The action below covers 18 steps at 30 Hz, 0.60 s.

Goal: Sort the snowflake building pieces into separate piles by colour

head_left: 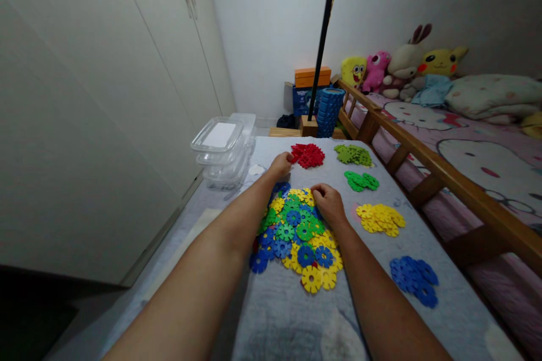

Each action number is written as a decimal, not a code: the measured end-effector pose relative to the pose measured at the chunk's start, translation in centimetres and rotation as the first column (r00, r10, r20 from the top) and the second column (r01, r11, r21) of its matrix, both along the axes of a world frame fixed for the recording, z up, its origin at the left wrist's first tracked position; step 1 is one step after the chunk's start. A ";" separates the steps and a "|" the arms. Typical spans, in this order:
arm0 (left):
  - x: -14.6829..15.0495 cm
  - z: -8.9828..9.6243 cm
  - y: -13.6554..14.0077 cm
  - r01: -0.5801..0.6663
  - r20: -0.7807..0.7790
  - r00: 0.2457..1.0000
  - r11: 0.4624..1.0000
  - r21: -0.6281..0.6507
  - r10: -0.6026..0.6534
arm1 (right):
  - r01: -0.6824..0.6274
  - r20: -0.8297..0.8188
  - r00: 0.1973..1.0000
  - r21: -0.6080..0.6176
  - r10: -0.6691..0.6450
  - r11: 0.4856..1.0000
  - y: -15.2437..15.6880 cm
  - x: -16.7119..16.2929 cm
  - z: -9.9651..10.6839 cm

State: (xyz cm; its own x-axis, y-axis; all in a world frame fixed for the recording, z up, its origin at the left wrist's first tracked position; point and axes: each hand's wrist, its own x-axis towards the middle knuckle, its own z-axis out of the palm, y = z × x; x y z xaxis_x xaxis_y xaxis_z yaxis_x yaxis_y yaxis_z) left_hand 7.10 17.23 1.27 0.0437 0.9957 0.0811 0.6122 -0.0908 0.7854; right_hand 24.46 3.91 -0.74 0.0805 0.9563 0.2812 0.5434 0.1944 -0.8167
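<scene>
A mixed heap of notched plastic discs (pixel 294 231), blue, green and yellow with bits of red, lies on the cloth-covered table between my forearms. My left hand (pixel 282 166) is closed beyond the heap, its fingertips at the left edge of a pile of red pieces (pixel 308 155). Whatever those fingers pinch is hidden. At the heap's upper right edge, my right hand (pixel 329 203) has its fingers curled in beside yellow discs; I cannot make out what they hold. Sorted along the right are light green pieces (pixel 353 155), green discs (pixel 361 181), yellow discs (pixel 381 219) and blue discs (pixel 414 280).
Stacked clear plastic boxes (pixel 222 152) stand at the table's far left, near a white wardrobe (pixel 105 96). A wooden bed rail (pixel 440 163) runs along the right side. Behind the table are a black pole (pixel 324 39) and a blue foam roller (pixel 330 113).
</scene>
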 end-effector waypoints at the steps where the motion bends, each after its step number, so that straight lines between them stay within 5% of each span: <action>1: -0.2 0.2 -0.3 0.011 0.010 1.000 1.000 -0.003 -0.011 | 0.002 0.003 1.000 -0.002 -0.002 1.000 0.0 0.0 0.0; 14: -9.3 5.8 -8.2 0.221 -0.081 0.969 0.967 -0.129 -0.232 | 0.021 -0.007 1.000 -0.012 -0.021 1.000 -0.1 -0.2 0.3; 18: -11.5 7.2 -12.1 0.343 -0.305 0.856 0.901 -0.267 -0.417 | 0.024 -0.005 1.000 -0.013 -0.024 1.000 -0.1 -0.1 0.2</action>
State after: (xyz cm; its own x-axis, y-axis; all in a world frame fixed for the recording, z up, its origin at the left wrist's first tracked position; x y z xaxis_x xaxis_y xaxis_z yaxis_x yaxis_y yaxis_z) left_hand -4.38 5.10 8.42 0.4102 0.8886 -0.2053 0.7962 -0.2392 0.5558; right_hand 24.32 3.84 -0.53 0.1053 0.9575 0.2686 0.5438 0.1707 -0.8217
